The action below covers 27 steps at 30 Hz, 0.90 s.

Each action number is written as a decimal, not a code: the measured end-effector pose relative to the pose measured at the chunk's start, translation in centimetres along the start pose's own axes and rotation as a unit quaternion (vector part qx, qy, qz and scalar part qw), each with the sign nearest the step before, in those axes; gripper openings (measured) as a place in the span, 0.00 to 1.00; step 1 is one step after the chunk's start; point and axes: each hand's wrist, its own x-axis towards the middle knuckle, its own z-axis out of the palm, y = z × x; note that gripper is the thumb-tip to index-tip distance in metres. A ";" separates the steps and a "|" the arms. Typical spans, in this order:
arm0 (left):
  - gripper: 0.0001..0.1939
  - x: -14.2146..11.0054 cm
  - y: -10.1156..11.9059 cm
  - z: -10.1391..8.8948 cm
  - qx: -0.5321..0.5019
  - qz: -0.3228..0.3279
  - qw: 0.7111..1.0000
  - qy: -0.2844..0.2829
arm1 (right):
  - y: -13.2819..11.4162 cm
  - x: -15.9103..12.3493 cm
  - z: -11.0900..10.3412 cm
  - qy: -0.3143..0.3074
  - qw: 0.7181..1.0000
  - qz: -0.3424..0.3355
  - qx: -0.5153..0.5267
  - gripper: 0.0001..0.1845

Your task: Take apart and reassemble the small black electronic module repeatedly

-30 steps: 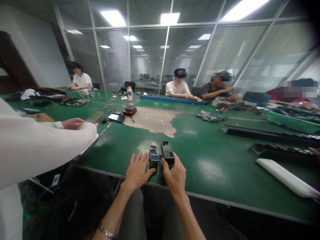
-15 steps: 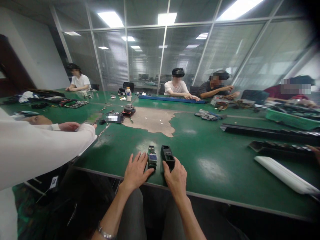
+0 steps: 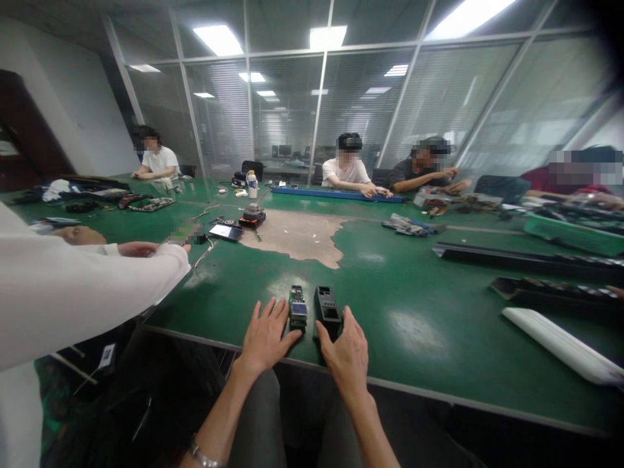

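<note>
A slim green circuit board assembly with a small display point(image 3: 299, 309) lies near the table's front edge. Just right of it is a black plastic housing point(image 3: 327, 304) with rectangular openings in its upper face. My left hand point(image 3: 266, 335) rests flat, fingers spread, its fingertips and thumb close along the board's left side; whether they touch it I cannot tell. My right hand point(image 3: 348, 348) is open around the housing's near end, thumb on the left and fingers on the right. A gap shows between those fingers and the housing, and the hand hides part of its near end.
On the left, a co-worker's white sleeve point(image 3: 97, 286) reaches over the green table point(image 3: 419, 286). A phone-like device point(image 3: 226, 232) and a bottle point(image 3: 252, 184) stand farther back. To the right lie gloves point(image 3: 408, 225), long black strips point(image 3: 517, 257) and a white bar point(image 3: 556, 344). Several people sit opposite.
My right hand's fingers have opened away from the black housing, which stays in place. My left hand stays beside the circuit board. The whole view has shifted slightly.
</note>
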 end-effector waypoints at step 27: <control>0.34 -0.1 -0.1 0.3 0.001 0.002 1.000 0.008 | -6.4 2.9 -1.7 -0.011 0.996 -0.002 0.086 0.27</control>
